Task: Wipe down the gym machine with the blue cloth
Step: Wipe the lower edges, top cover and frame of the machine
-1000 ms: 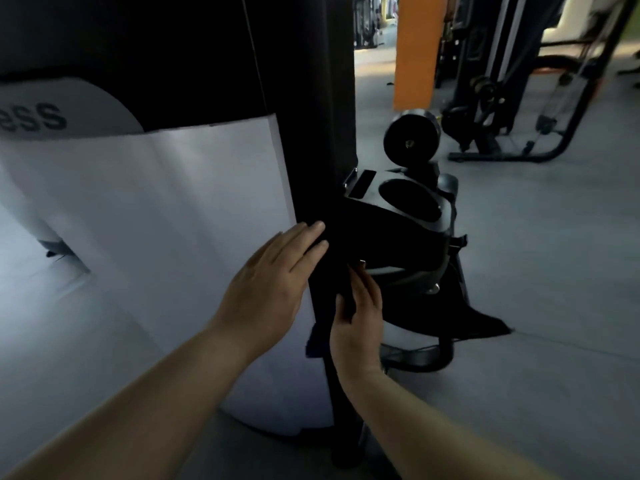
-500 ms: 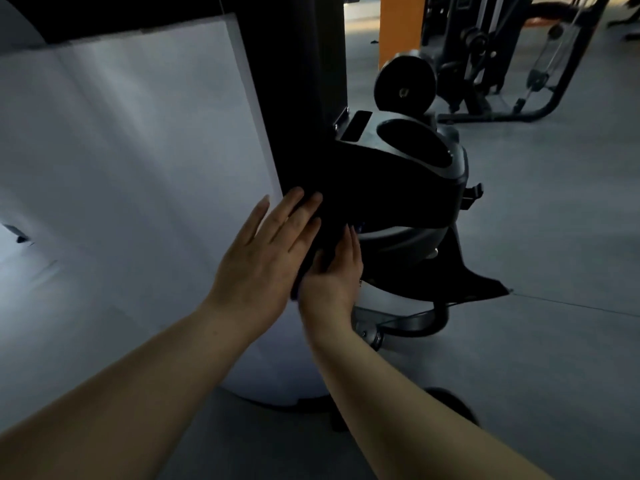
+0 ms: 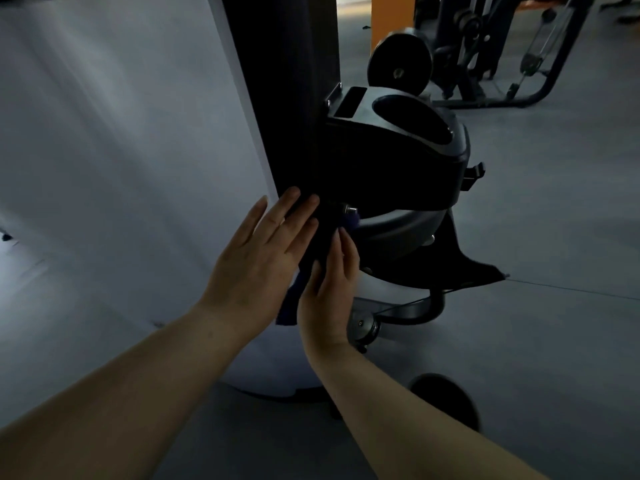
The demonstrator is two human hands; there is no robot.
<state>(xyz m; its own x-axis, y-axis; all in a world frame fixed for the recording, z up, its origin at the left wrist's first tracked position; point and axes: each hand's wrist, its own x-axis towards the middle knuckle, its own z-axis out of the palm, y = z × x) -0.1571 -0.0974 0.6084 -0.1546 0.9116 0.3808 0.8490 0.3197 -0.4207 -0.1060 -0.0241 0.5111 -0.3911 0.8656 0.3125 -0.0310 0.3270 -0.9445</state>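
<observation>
My left hand (image 3: 258, 268) lies flat with its fingers straight, the tips reaching onto the dark upright post (image 3: 287, 98) of the gym machine (image 3: 391, 161), holding nothing but pressing there. My right hand (image 3: 329, 285) has straight fingers too, laid along the blue cloth (image 3: 301, 289), which is sandwiched between my two palms and pressed against the lower edge of the post; I cannot tell whether the thumb hooks round the cloth behind. The cloth hangs as a dark strip from near the post's edge down past my left wrist, with a small blue corner showing just beside a bolt (image 3: 349, 209) under the black housing. To the left of the post is the machine's pale panel (image 3: 121, 150); to the right the housing with its oval recess, then a curved foot and a small pulley (image 3: 362, 329) near the floor (image 3: 536, 323). Further machines and an orange pillar (image 3: 391, 19) stand well apart at the back. I judge the step in hand to be wiping the post at its seam with the housing. The next move, I reckon, calls for sliding the cloth along the post with firm flat pressure, keeping it clear of the bolt so it does not snag, and then working round onto the housing, which looks untouched from here.
</observation>
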